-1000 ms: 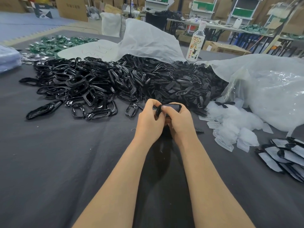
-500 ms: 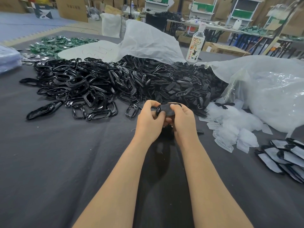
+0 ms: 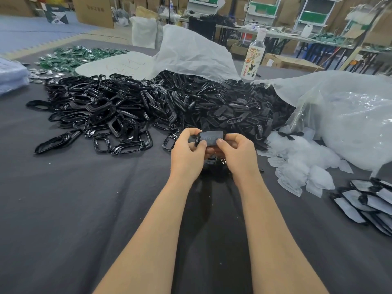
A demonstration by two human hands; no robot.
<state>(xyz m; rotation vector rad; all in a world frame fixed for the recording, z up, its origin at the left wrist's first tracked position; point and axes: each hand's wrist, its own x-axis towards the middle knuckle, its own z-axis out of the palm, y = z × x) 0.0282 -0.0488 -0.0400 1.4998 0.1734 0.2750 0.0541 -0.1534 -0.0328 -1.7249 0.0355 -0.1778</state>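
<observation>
Both hands grip one piece: left hand [image 3: 186, 154] and right hand [image 3: 240, 154] pinch a black fob shell [image 3: 210, 137] between them, its long axis running left to right, equally near both. A glossy rim [image 3: 196, 141] wraps its left end.

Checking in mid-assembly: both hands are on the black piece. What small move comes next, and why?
Probably press both thumbs down to seat the matte pad into the glossy frame. The left hand pinches the frame and the right hand the pad, thumbs on its face. The frame's rim stands out at the pad's left end, so it looks unseated; I cannot tell for sure.
</observation>
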